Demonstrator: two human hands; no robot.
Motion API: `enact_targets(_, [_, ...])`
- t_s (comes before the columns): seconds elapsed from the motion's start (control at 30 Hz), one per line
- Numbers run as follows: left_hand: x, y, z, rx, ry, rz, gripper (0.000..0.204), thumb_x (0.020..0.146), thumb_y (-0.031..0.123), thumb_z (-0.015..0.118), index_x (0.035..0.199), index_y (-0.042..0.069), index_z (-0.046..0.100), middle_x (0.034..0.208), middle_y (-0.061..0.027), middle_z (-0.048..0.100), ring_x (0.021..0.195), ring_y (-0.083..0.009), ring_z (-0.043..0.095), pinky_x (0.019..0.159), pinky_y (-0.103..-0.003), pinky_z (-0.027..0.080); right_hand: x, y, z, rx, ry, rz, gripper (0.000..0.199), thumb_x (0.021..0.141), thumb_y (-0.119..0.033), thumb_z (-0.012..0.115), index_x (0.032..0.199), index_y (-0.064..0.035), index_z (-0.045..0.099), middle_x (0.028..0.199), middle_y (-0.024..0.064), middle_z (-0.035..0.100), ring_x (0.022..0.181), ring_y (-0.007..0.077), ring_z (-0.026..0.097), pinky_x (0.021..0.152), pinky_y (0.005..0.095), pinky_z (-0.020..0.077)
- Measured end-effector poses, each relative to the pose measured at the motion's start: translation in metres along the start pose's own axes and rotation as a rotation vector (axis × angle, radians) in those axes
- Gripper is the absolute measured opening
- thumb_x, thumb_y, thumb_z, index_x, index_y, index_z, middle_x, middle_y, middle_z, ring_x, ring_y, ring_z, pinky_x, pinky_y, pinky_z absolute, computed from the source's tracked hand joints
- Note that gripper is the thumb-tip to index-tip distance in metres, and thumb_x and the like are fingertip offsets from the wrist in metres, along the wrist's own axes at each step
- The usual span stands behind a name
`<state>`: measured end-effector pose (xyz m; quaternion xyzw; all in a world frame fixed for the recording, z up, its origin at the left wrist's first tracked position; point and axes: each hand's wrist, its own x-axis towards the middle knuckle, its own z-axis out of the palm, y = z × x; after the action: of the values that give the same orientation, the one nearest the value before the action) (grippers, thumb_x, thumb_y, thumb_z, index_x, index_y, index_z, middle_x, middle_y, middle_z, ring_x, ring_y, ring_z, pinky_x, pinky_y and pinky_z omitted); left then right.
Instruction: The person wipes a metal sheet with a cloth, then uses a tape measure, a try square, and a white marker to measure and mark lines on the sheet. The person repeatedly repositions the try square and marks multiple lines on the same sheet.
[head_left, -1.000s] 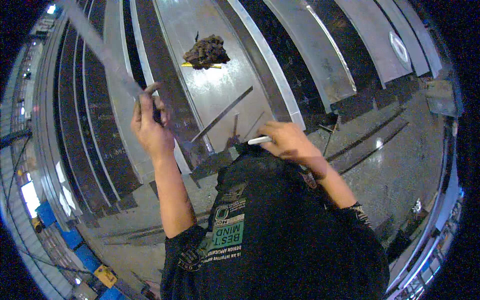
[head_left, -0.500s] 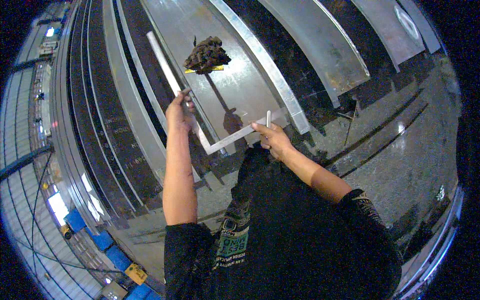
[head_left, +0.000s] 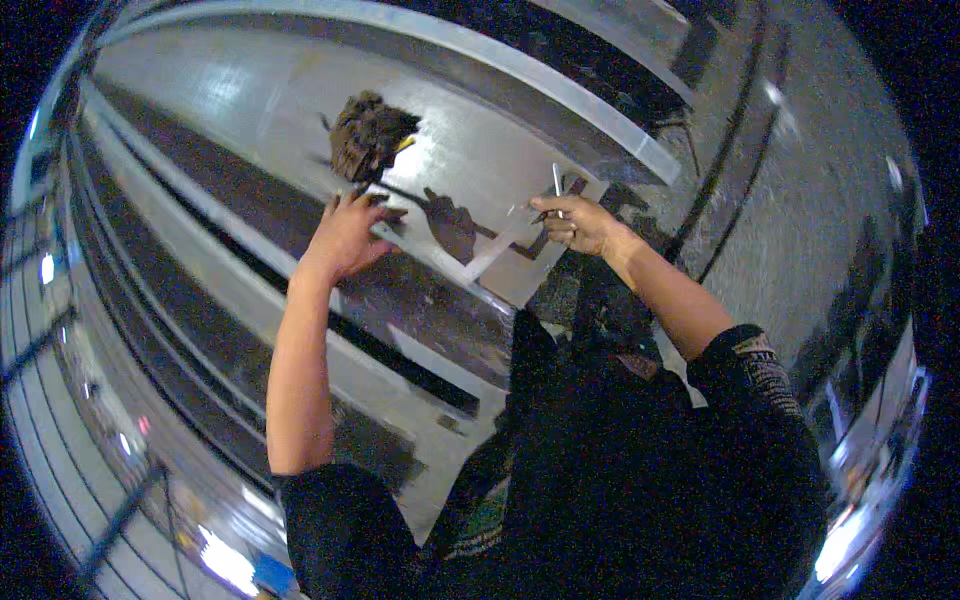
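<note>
A metal carpenter's square lies against the near edge of a wide steel beam (head_left: 300, 85), its short blade (head_left: 492, 252) angled across the beam's end. My left hand (head_left: 350, 235) is over the square's long side, fingers spread and thumb apart; the part under the hand is hidden. My right hand (head_left: 582, 225) is closed round a thin pale marking stick (head_left: 557, 180) that points up from the fingers. Its fingertips are close to the short blade's end; whether they touch it I cannot tell. Beyond my left hand sits a crumpled dark brown bundle (head_left: 368, 135), with a yellow strip (head_left: 405, 144) showing at its side.
More long steel beams run alongside, a pale flange (head_left: 600, 125) beyond and a dark beam (head_left: 440, 305) on the near side. Dark gaps separate them. On the right is a grey floor (head_left: 800, 200) with dark line-like marks. Blurred bright lights show at the lower left.
My view has turned, so the beams now slant down to the right. The square has come down onto the beam. My left hand has loosened from its long side and spread its fingers.
</note>
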<state>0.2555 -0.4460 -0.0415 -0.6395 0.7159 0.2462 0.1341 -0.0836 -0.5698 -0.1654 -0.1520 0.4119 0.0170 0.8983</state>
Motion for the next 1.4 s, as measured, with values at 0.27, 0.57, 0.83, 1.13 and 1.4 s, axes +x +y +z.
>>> enact_targets(0.27, [-0.040, 0.010, -0.022, -2.016, 0.368, -0.391, 0.048, 0.095, 0.033, 0.053, 0.130, -0.001, 0.047, 0.135, -0.0159, 0.049, 0.122, -0.0301, 0.050, 0.102, -0.046, 0.040, -0.041, 0.077, 0.036, 0.590, -0.091, -0.007, 0.013, 0.091, -0.019, 0.058, 0.092, -0.0070, 0.063, 0.049, -0.0047, 0.041, 0.034, 0.0044, 0.030, 0.036, 0.0205, 0.0234])
enact_targets(0.57, [0.057, 0.021, -0.015, -2.076, 0.483, -0.294, 0.031, 0.091, 0.005, 0.059, 0.119, -0.005, 0.050, 0.115, -0.0157, 0.058, 0.100, -0.0293, 0.062, 0.091, -0.045, 0.055, 0.000, 0.106, 0.041, 0.684, -0.120, 0.155, 0.040, 0.087, -0.043, 0.063, 0.089, -0.0032, 0.056, 0.071, 0.0005, 0.052, 0.036, 0.0042, 0.030, 0.031, 0.0200, 0.0252])
enact_targets(0.83, [0.216, -0.023, 0.065, -1.563, 0.420, -0.492, 0.029, 0.090, 0.003, 0.060, 0.112, -0.013, 0.050, 0.105, -0.0197, 0.059, 0.089, -0.0318, 0.064, 0.076, -0.037, 0.062, 0.043, 0.153, 0.005, -0.326, 0.578, -0.264, 0.035, 0.085, -0.036, 0.066, 0.083, -0.0013, 0.065, 0.072, 0.0062, 0.063, 0.059, 0.0144, 0.053, 0.051, 0.0308, 0.0408])
enact_targets(1.13, [0.283, -0.045, 0.106, -1.642, 0.326, -0.397, 0.029, 0.091, 0.007, 0.060, 0.112, -0.010, 0.050, 0.103, -0.0185, 0.060, 0.090, -0.0315, 0.065, 0.077, -0.034, 0.062, 0.064, 0.112, 0.026, -0.737, 0.908, -0.514, 0.035, 0.083, -0.035, 0.068, 0.087, -0.0005, 0.065, 0.073, 0.0237, 0.062, 0.073, 0.0412, 0.062, 0.064, 0.0445, 0.0471])
enact_targets(1.4, [0.276, -0.005, 0.089, -1.533, 0.303, -0.248, 0.017, 0.091, 0.003, 0.058, 0.104, -0.008, 0.053, 0.100, -0.0168, 0.061, 0.085, -0.0305, 0.067, 0.076, -0.037, 0.063, 0.074, 0.092, 0.025, -0.735, 1.002, -0.412, 0.034, 0.082, -0.038, 0.069, 0.088, -0.0045, 0.067, 0.069, 0.0218, 0.062, 0.066, 0.0399, 0.062, 0.063, 0.0439, 0.0485])
